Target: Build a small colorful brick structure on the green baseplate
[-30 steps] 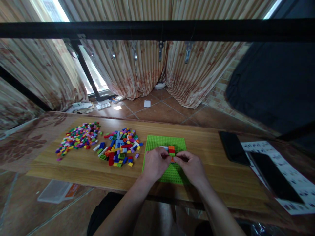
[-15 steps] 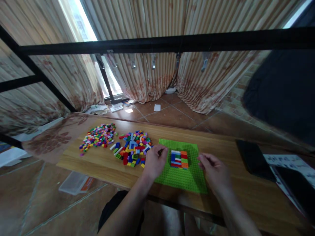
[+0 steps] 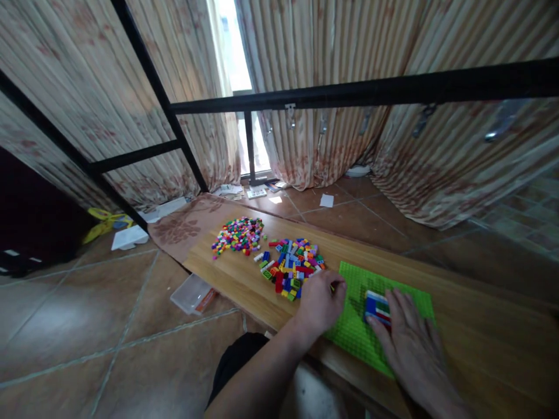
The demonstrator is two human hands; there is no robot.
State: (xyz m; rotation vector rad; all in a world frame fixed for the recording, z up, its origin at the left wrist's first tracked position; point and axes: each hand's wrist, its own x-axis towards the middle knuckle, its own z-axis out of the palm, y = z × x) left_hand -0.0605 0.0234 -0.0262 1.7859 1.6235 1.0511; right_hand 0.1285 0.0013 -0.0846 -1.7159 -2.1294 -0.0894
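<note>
There are two brick piles [image 3: 240, 234] [image 3: 299, 269] and one baseplate [image 3: 356, 340].

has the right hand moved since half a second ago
Yes: the right hand moved left, from the right edge of the green studded baseplate to over the toy brick block.

No lettering can be read; any print on the orange label [image 3: 205, 301] of the plastic box [image 3: 187, 293] or on the booklet [image 3: 257, 193] is blurred.
</note>
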